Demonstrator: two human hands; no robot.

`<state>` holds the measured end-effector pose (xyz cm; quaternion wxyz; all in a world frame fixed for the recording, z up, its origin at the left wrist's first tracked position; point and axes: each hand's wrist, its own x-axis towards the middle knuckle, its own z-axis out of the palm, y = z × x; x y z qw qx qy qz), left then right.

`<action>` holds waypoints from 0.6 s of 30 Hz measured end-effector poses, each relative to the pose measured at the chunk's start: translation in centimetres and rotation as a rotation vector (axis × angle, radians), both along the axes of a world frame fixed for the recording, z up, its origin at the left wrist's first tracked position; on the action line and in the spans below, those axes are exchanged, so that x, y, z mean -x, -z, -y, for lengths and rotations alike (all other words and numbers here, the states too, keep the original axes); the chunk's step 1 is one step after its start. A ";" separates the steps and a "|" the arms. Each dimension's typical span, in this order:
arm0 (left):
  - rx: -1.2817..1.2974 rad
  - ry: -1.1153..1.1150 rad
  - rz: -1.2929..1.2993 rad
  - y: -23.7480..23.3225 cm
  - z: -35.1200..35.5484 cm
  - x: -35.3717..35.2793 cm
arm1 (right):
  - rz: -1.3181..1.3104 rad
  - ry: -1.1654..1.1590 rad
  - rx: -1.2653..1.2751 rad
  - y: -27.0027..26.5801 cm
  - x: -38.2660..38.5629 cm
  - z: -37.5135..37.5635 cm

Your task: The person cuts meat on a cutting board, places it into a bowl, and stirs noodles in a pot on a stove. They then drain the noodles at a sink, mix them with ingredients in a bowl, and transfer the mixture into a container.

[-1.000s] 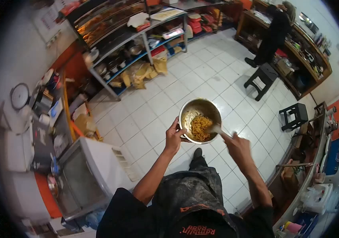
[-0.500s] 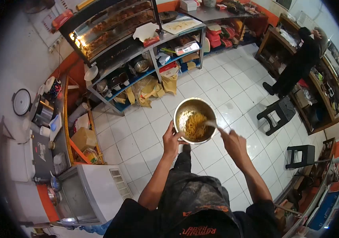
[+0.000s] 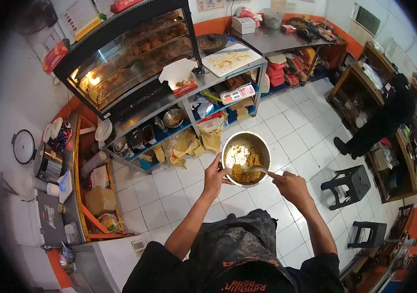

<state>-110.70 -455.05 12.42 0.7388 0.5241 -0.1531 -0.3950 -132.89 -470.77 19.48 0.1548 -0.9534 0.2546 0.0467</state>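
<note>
A round metal bowl (image 3: 228, 141) is held out over the floor, in front of my body. Yellow-brown noodles (image 3: 254, 158) lie in it, mostly toward its right and lower sides. My left hand (image 3: 214, 178) grips the bowl's left rim, fingers wrapped under and around it. My right hand (image 3: 290, 187) is closed on the handle of a metal spoon (image 3: 258, 169), whose head reaches into the noodles. The food hides the spoon's tip.
A lit glass cabinet (image 3: 135, 49) of food stands ahead left, beside a shelf with an open carton (image 3: 183, 87) and a white cutting board (image 3: 231, 61). Another person (image 3: 382, 119) stands at wooden shelves on the right, near two black stools (image 3: 350, 186) (image 3: 368, 234).
The view has shifted toward the cabinet. The spoon and my right hand have moved lower against the bowl, and the noodles have been shifted about inside it.
</note>
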 end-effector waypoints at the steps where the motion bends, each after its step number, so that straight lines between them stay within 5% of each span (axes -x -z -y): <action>1: -0.024 -0.008 0.002 0.3 1.3 -0.7 | -0.007 -0.007 -0.006 0.0 -1.3 1.6; 5: -0.019 0.014 -0.015 0.7 6.8 -4.1 | 0.269 -0.096 0.159 1.2 -8.1 10.3; 11: -0.037 -0.132 -0.053 1.0 14.4 -9.8 | 0.022 -0.303 0.127 -1.5 -14.1 22.5; 18: -0.029 -0.290 -0.056 -0.7 22.2 -14.4 | 0.238 -0.469 0.334 -0.3 -25.6 30.0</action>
